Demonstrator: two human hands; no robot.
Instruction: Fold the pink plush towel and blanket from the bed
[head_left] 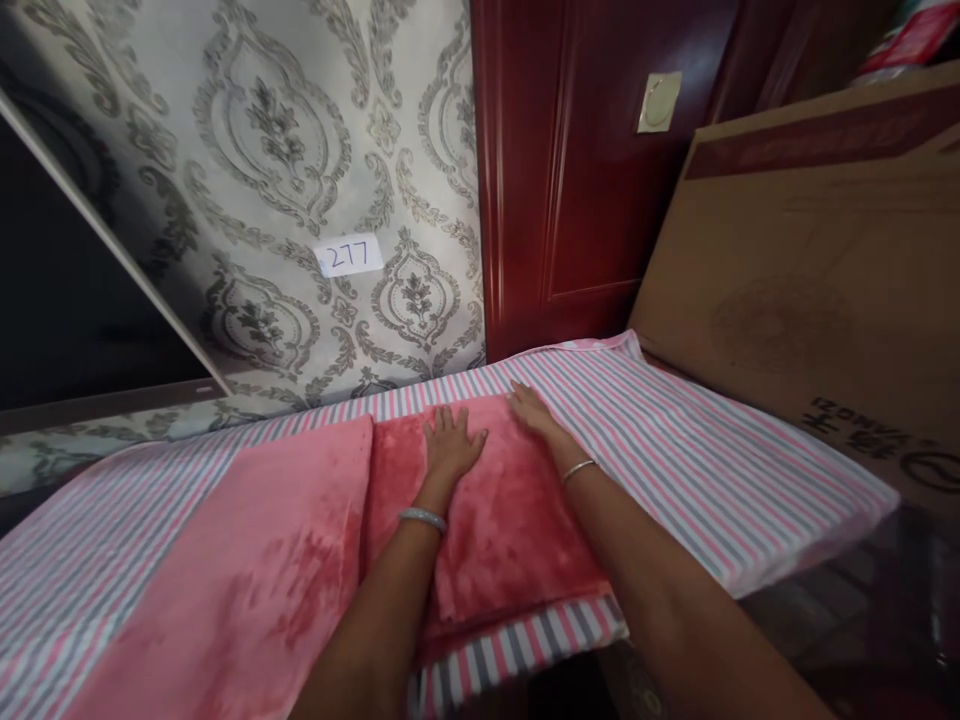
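A plush pink-red blanket [517, 530] lies partly folded on a striped cloth [675, 450]. Its left part is a smooth, lighter pink panel [247, 520]; the right part is a darker folded stack. My left hand [452, 442] rests flat on the folded part near its far edge, fingers spread. At the far right corner of the fold is my right hand [531, 408], its fingers stretched out over the blanket's edge and the stripes. Neither hand appears to grip the fabric. A bracelet shows on each wrist.
Patterned wallpaper [300, 130] with a paper label [349, 256] reading 277 rises behind the table. A dark red door [570, 170] stands beside it. To the right is a large cardboard box [810, 260]; at the left, a dark screen [82, 270].
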